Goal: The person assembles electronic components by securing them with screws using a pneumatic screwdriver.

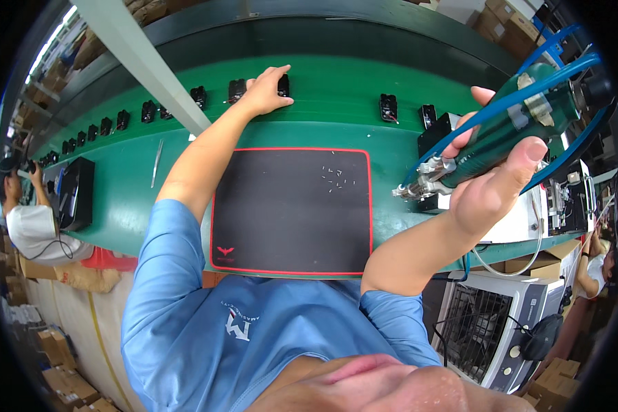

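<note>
Surface (117,196): room left of the mat (288,213).
Green belt (336,110): open stretch right of my left hand (261,95).
Green tool (472,156): inside my right hand (486,198); grip closure, cannot tell.
Black unit (283,86): on belt, spanned by my left grip; closure unclear.
White bits (338,173): on mat, suggesting work begun; remainder unclear.

White lettering (238,326), comprising one large character and a curved line of small capitals, is noted on the chest of the blue shirt (302,319). A red winged emblem (225,252) with a line of tiny, illegible red print beneath it marks the lower left corner of the black mat (288,213). Small dark markings on the white-framed machine (522,336) at lower right cannot be made out.
</note>
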A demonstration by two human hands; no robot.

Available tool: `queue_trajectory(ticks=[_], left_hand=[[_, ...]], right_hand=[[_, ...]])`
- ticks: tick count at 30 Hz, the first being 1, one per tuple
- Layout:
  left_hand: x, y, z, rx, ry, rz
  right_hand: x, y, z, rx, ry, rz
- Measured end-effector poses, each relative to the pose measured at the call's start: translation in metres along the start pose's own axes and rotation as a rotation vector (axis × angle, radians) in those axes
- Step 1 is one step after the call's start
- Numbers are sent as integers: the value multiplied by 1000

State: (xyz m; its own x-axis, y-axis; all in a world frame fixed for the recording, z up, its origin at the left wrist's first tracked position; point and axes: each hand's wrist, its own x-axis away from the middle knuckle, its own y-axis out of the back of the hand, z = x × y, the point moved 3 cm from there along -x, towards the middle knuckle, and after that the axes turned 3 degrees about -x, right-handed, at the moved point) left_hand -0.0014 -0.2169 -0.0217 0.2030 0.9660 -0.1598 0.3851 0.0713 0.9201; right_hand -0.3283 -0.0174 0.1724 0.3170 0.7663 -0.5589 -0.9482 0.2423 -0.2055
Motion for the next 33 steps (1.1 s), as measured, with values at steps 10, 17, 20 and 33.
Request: queue_trajectory(ticks=[10,17,20,33], left_hand=[[-25,-50,-143,118,-477,37],[-57,-95,-185,147,-319,165],[-63,-96,-181,174,-220,68],[176,1,-112,551,-428,213]], right_hand=[[0,-3,-2,-150,38,42],[2,-8,0,-135,40,119],[0,-12,0,-30,61,49],[18,-29,-3,-121,-10,127]])
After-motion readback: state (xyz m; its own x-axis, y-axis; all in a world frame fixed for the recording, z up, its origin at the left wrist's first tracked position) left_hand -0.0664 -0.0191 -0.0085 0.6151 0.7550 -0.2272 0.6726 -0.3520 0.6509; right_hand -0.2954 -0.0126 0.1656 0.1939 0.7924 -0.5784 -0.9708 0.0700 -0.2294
